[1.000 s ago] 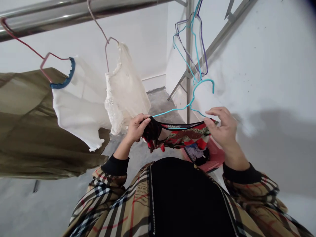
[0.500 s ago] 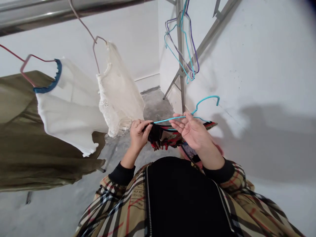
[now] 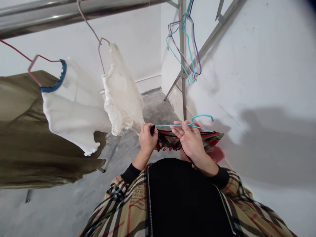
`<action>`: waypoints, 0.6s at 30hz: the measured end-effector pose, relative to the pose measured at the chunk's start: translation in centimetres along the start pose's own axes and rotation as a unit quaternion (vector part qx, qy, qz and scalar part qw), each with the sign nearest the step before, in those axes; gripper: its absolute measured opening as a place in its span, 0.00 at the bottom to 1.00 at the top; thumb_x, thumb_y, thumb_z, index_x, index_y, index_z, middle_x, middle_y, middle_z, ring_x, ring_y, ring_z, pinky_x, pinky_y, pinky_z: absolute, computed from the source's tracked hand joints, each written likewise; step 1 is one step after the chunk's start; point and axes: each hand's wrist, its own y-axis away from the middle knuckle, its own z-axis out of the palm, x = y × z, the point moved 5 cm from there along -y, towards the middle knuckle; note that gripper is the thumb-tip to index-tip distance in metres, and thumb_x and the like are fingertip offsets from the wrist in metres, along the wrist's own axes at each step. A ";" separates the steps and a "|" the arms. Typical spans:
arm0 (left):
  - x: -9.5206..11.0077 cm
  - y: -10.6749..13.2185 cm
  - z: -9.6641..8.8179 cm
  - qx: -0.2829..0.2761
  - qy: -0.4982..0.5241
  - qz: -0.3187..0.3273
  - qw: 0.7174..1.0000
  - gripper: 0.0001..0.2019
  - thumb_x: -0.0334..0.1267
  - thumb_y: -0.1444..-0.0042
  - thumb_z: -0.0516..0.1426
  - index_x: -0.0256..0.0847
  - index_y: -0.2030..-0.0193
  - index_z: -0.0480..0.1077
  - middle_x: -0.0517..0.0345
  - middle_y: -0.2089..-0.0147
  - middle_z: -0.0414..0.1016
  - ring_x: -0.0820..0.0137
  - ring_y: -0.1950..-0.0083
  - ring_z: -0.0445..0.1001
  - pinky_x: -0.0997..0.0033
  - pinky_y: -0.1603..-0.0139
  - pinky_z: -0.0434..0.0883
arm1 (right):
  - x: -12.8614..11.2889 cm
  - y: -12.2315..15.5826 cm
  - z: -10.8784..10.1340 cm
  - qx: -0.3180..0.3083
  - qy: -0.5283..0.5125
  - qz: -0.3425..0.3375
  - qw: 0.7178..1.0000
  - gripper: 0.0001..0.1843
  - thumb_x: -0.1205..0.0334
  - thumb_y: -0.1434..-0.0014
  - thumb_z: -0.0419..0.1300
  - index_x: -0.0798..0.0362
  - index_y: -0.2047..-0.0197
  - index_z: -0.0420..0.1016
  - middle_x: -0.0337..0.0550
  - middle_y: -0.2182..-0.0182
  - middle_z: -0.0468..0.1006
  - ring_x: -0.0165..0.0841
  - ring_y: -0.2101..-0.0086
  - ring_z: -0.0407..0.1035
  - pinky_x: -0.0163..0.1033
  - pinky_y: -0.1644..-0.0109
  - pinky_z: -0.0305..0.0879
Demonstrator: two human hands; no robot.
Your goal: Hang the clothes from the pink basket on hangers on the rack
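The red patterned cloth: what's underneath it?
A pink thing, perhaps a basket, shows below the cloth. The person's right hand and body hide the rest, so anything inside it cannot be seen.

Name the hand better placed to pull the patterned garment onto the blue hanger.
Probably the right hand: its fingers sit on the blue wire hanger just above the red patterned garment, while the left hand is busy pinching the garment's black edge.

Left: shirts [image 3: 74, 115] hang from a bar [image 3: 74, 13] | Ahead: hangers [image 3: 184, 49] hang on a post [image 3: 182, 98] | Right: a wall [image 3: 259, 65] | Before me: my left hand [image 3: 148, 140] and right hand [image 3: 190, 141] on a hanger [image 3: 172, 125] in a top [image 3: 209, 138]
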 end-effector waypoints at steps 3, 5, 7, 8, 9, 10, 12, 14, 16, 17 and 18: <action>-1.0 0.3 0.7 -0.024 0.089 -0.041 0.995 0.09 0.35 0.43 0.57 0.42 0.56 0.71 0.52 0.58 0.73 0.67 0.58 0.73 0.67 0.54 0.69 | 0.0 -0.1 -0.5 0.022 -0.003 -0.015 1.000 0.17 0.50 0.50 0.70 0.48 0.65 0.70 0.35 0.62 0.82 0.31 0.63 0.79 0.38 0.55 0.76; -1.9 0.4 1.2 -0.033 0.156 -0.092 0.983 0.10 0.35 0.44 0.58 0.42 0.54 0.71 0.53 0.58 0.74 0.67 0.56 0.74 0.67 0.52 0.70 | 0.1 -0.1 -0.9 0.031 -0.006 -0.020 0.999 0.18 0.50 0.50 0.71 0.49 0.65 0.69 0.36 0.63 0.82 0.32 0.64 0.79 0.39 0.55 0.76; -2.8 0.5 1.8 -0.032 0.239 -0.165 0.956 0.11 0.36 0.45 0.58 0.41 0.55 0.72 0.54 0.59 0.75 0.68 0.58 0.74 0.69 0.53 0.70 | 0.4 -0.2 -1.3 0.033 0.000 -0.022 0.999 0.18 0.49 0.49 0.70 0.49 0.65 0.69 0.37 0.62 0.82 0.32 0.63 0.79 0.41 0.54 0.76; -3.2 0.5 2.2 -0.030 0.285 -0.208 0.935 0.11 0.37 0.45 0.58 0.40 0.55 0.72 0.56 0.61 0.76 0.70 0.60 0.74 0.71 0.57 0.71 | 0.6 -0.3 -1.6 0.032 0.005 -0.024 0.999 0.17 0.49 0.49 0.70 0.49 0.65 0.69 0.37 0.63 0.82 0.33 0.63 0.78 0.41 0.53 0.76; -3.6 0.7 2.5 -0.028 0.332 -0.255 0.908 0.11 0.38 0.46 0.58 0.40 0.56 0.72 0.58 0.64 0.75 0.71 0.64 0.74 0.73 0.61 0.70 | 0.7 -0.4 -1.9 0.031 0.010 -0.028 0.999 0.17 0.50 0.49 0.70 0.50 0.66 0.69 0.38 0.63 0.82 0.33 0.62 0.78 0.42 0.52 0.75; -4.0 0.8 2.9 -0.028 0.373 -0.300 0.878 0.11 0.39 0.47 0.58 0.40 0.57 0.72 0.60 0.67 0.74 0.73 0.67 0.72 0.75 0.65 0.69 | 0.9 -0.5 -2.3 0.032 0.013 -0.032 0.999 0.17 0.50 0.48 0.70 0.50 0.66 0.69 0.38 0.64 0.82 0.33 0.61 0.78 0.42 0.52 0.75; -4.3 1.0 3.3 -0.033 0.426 -0.364 0.828 0.11 0.40 0.48 0.58 0.39 0.59 0.71 0.64 0.71 0.72 0.76 0.73 0.69 0.78 0.70 0.66 | 1.2 -0.8 -3.2 0.040 0.016 -0.039 0.998 0.17 0.50 0.48 0.70 0.50 0.66 0.69 0.38 0.65 0.82 0.34 0.60 0.78 0.43 0.51 0.74; -4.2 1.1 3.4 -0.045 0.442 -0.390 0.807 0.12 0.41 0.51 0.60 0.37 0.61 0.71 0.65 0.73 0.73 0.77 0.74 0.69 0.79 0.72 0.64 | 1.2 -1.3 -4.5 0.060 0.010 -0.038 0.997 0.18 0.49 0.50 0.70 0.50 0.67 0.69 0.38 0.67 0.82 0.34 0.60 0.78 0.44 0.50 0.74; -3.9 1.2 3.2 -0.068 0.443 -0.395 0.802 0.13 0.41 0.54 0.62 0.37 0.63 0.72 0.64 0.73 0.73 0.77 0.75 0.69 0.79 0.72 0.65 | 1.1 -2.0 -6.0 0.082 -0.008 -0.030 0.996 0.18 0.49 0.51 0.71 0.50 0.68 0.69 0.37 0.69 0.81 0.34 0.61 0.78 0.45 0.50 0.75; -3.7 1.3 3.2 -0.082 0.445 -0.397 0.798 0.13 0.41 0.55 0.63 0.36 0.64 0.72 0.63 0.74 0.74 0.77 0.75 0.69 0.78 0.73 0.65 | 1.0 -2.4 -6.9 0.095 -0.024 -0.021 0.995 0.18 0.50 0.51 0.71 0.50 0.68 0.68 0.36 0.70 0.80 0.34 0.62 0.78 0.44 0.50 0.75; -3.5 1.4 3.1 -0.097 0.447 -0.400 0.794 0.14 0.42 0.56 0.64 0.36 0.64 0.72 0.63 0.74 0.74 0.77 0.76 0.69 0.78 0.73 0.65 | 1.0 -2.8 -7.8 0.108 -0.041 -0.005 0.993 0.17 0.51 0.50 0.70 0.50 0.68 0.68 0.35 0.71 0.79 0.32 0.63 0.78 0.44 0.51 0.75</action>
